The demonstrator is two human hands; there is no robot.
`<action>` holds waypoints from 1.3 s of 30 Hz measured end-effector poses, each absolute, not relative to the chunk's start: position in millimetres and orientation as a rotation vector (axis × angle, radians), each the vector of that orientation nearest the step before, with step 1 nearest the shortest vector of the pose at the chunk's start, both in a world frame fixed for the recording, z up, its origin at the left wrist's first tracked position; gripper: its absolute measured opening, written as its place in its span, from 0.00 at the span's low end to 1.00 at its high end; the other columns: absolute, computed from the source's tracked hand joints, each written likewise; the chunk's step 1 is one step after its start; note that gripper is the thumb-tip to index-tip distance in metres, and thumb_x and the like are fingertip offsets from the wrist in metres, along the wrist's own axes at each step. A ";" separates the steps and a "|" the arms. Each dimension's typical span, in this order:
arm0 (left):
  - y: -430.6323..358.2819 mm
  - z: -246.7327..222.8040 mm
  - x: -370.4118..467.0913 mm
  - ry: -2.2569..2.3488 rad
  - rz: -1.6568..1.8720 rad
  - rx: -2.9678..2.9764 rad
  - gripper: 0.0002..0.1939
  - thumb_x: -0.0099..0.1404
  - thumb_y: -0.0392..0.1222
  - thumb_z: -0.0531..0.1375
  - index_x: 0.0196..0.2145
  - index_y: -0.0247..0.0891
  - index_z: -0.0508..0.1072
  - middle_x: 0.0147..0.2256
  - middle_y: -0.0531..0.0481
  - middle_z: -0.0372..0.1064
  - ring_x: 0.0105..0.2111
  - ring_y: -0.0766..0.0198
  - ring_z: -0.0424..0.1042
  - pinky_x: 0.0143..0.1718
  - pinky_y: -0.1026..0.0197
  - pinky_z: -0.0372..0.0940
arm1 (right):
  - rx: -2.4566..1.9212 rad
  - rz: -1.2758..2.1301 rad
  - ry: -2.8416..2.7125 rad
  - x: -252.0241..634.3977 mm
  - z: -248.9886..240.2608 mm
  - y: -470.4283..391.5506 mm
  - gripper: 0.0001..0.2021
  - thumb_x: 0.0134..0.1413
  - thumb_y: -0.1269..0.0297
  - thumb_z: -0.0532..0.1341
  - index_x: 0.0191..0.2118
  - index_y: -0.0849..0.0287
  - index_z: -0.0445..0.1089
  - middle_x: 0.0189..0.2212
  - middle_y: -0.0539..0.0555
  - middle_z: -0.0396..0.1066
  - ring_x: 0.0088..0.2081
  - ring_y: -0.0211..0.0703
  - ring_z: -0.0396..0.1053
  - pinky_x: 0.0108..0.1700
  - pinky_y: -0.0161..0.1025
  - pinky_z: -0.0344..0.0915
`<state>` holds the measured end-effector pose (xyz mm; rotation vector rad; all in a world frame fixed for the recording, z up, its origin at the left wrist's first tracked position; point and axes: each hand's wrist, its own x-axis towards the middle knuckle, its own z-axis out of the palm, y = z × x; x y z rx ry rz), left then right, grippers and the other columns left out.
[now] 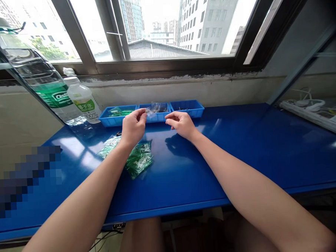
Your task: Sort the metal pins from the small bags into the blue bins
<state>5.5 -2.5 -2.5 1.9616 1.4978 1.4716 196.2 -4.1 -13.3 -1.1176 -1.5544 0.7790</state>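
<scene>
My left hand (134,126) is closed in a pinch on a small clear plastic bag (150,115), held up before the middle blue bin (158,117). Clear bags lie inside that bin. My right hand (181,124) hovers in front of the right blue bin (193,113), thumb and fingers pinched together. Whatever is between those fingertips, if anything, is too small to make out. Under my left forearm lie a packet of green pieces (140,158) in clear plastic and another shiny clear packet (110,144), partly hidden by the arm.
The left blue bin (108,122) holds green packets; small dark pieces (183,109) lie in the right one. A large water bottle (54,95) and a smaller white bottle (85,101) stand at the back left of the blue table (258,148). White cables (313,103) lie far right.
</scene>
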 end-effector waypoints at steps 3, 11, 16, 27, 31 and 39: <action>-1.3 -2.1 5.4 1.557 1.378 2.155 0.26 0.63 0.42 0.53 0.57 0.33 0.67 0.52 0.41 0.69 0.45 0.56 0.70 0.49 0.56 0.64 | -1.195 0.688 -1.627 198.8 -18.1 -0.6 0.07 0.45 0.65 0.61 0.31 0.61 0.75 0.26 0.52 0.74 0.28 0.39 0.70 0.32 0.36 0.67; 3.8 -6.9 9.9 1.837 0.785 2.390 0.34 0.65 0.48 0.49 0.66 0.35 0.52 0.63 0.42 0.54 0.62 0.43 0.50 0.59 0.40 0.47 | -1.223 0.618 -1.794 195.0 -15.5 -6.3 0.07 0.47 0.65 0.60 0.28 0.60 0.74 0.26 0.52 0.75 0.30 0.40 0.71 0.33 0.35 0.65; 2.4 -9.8 9.5 1.883 0.643 2.489 0.34 0.65 0.50 0.49 0.66 0.38 0.52 0.66 0.42 0.48 0.62 0.42 0.48 0.59 0.41 0.46 | -1.225 0.594 -1.863 195.1 -14.6 -7.5 0.06 0.48 0.67 0.60 0.29 0.60 0.75 0.27 0.52 0.76 0.30 0.41 0.71 0.35 0.36 0.64; 6.3 -11.4 3.8 1.820 0.674 2.512 0.29 0.65 0.45 0.47 0.63 0.35 0.59 0.65 0.44 0.51 0.62 0.44 0.48 0.58 0.43 0.47 | -1.066 0.530 -2.174 184.3 -16.7 -18.8 0.09 0.51 0.65 0.59 0.36 0.61 0.76 0.31 0.53 0.76 0.31 0.39 0.71 0.34 0.34 0.64; 4.3 -2.8 0.8 1.874 0.879 2.428 0.23 0.65 0.42 0.47 0.56 0.39 0.68 0.62 0.45 0.58 0.60 0.48 0.53 0.56 0.44 0.49 | -1.011 0.497 -2.359 181.2 -12.5 -24.4 0.19 0.53 0.56 0.62 0.47 0.60 0.73 0.43 0.56 0.75 0.41 0.43 0.71 0.40 0.36 0.64; 1.6 2.5 -0.6 1.911 0.944 2.354 0.15 0.62 0.40 0.50 0.40 0.41 0.75 0.52 0.44 0.68 0.54 0.48 0.60 0.50 0.45 0.53 | -1.088 0.309 -2.616 164.4 -11.0 -36.3 0.25 0.57 0.44 0.55 0.53 0.55 0.70 0.48 0.61 0.68 0.49 0.55 0.61 0.48 0.49 0.62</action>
